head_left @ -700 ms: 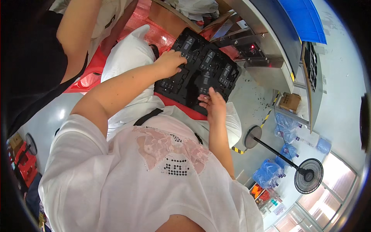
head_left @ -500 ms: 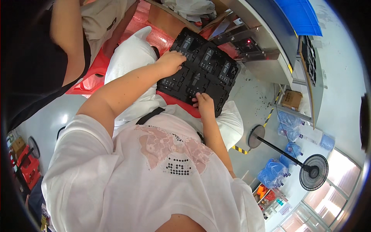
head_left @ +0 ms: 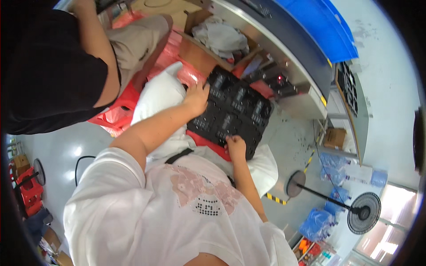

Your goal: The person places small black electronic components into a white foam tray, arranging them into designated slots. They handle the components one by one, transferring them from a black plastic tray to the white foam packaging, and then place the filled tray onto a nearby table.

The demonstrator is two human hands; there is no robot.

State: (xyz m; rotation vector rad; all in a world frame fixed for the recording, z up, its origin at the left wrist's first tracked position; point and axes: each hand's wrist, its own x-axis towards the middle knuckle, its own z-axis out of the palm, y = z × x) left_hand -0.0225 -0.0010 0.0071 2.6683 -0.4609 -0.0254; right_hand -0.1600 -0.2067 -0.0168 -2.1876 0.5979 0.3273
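A black moulded tray (head_left: 243, 116) with several recessed sections and small grey-marked patches lies tilted across my lap. My left hand (head_left: 196, 100) is at its left edge, fingers bent over the rim and gripping it. At the near edge, my right hand (head_left: 235, 146) has its fingers curled in a pinch against the tray. Whatever sits between those fingertips, if anything, is hidden. Red material (head_left: 207, 144) shows under the tray's near side, above my white trousers (head_left: 262, 166).
Close on the left sits a person in a black top (head_left: 62, 75). Beyond the tray are a cardboard box (head_left: 199, 51) with crumpled white cloth and a metal-sided bench (head_left: 306, 104). A blue bin (head_left: 324, 31) stands on it. A black fan (head_left: 364, 213) is at right.
The whole view has shifted, so the tray and hands sit lower and slightly right. My left hand has moved from over the tray's surface to its left edge. My right hand stays at the near edge.
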